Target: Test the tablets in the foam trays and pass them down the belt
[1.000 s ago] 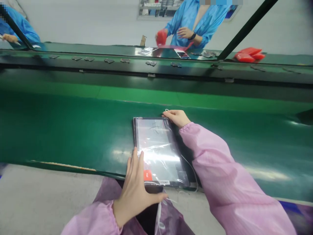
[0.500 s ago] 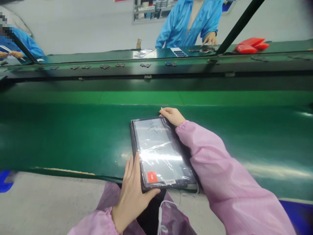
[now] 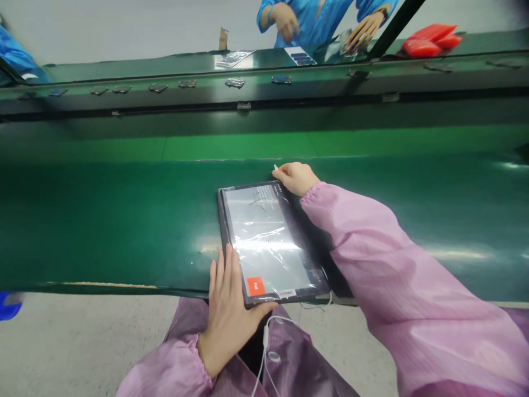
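Note:
A dark tablet [image 3: 268, 242] wrapped in shiny clear film lies on the green conveyor belt [image 3: 103, 220], its near end over the belt's edge. A red sticker [image 3: 256, 285] sits near its lower left corner. My left hand [image 3: 227, 314] holds the near left corner, fingers along the side and thumb under the bottom edge. My right hand [image 3: 295, 177] grips the far right corner with curled fingers. Both arms wear pink sleeves.
A white cable [image 3: 264, 358] hangs over my lap. Beyond the belt runs a dark rail with small parts [image 3: 235, 82]. A person in a blue coat [image 3: 318, 19] works at the far side, with red packets [image 3: 430, 38] and cards [image 3: 300, 55] nearby.
The tablet has been drawn slightly toward me and squared up; both hands keep their hold at opposite corners. The person in blue has moved both hands over the far bench.

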Motion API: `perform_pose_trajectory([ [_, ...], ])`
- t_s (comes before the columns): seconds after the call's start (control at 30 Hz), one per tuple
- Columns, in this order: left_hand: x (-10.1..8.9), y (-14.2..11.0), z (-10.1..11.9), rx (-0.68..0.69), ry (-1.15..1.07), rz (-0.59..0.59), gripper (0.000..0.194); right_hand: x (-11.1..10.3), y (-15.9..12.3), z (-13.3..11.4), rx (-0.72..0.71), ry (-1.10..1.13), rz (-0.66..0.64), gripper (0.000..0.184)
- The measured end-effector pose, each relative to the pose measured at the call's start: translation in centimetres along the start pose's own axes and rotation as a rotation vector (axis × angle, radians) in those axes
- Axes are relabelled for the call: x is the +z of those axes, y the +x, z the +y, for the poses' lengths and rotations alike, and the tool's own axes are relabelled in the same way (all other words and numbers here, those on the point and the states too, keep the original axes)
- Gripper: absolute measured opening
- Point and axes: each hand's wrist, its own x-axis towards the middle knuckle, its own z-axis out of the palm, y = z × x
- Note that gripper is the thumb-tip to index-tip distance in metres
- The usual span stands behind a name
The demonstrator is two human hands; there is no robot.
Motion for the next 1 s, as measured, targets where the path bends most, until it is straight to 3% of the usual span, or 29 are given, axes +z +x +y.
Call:
perform_pose_trajectory([
  [0.23,-0.2,0.1,0.1,0.003,-0.002,-0.03,0.111,1.0,1.1,-0.3,0.053,0.021,0.084,0.017],
  [0.37,-0.9,0.1,0.1,-0.065,-0.049,-0.103,0.113,0.2,2.0,-1.0,0.124,0.181,-0.006,0.022],
  [0.47,-1.8,0.2,0.2,-0.076,-0.096,-0.133,0.12,-1.3,1.2,-0.7,0.165,0.351,-0.058,0.018],
  [0.53,-2.3,0.7,0.3,-0.052,-0.097,-0.119,0.114,-2.5,-0.1,0.3,0.214,0.584,-0.037,0.019],
  [0.6,-2.6,1.6,0.3,-0.038,-0.053,-0.1,0.094,-3.9,-2.1,2.0,0.319,0.971,0.035,0.022],
  [0.67,-2.7,2.7,0.4,-0.036,0.018,-0.085,0.078,-5.3,-4.3,4.1,0.392,1.169,0.135,0.028],
  [0.8,-2.6,4.1,1.6,0.021,0.087,-0.09,0.067,-7.5,-9.7,8.1,0.398,1.243,0.362,0.033],
  [1.0,-3.2,3.5,4.0,0.378,-0.058,-0.218,0.054,-8.2,-17.7,10.4,0.235,1.178,0.633,0.029],
])
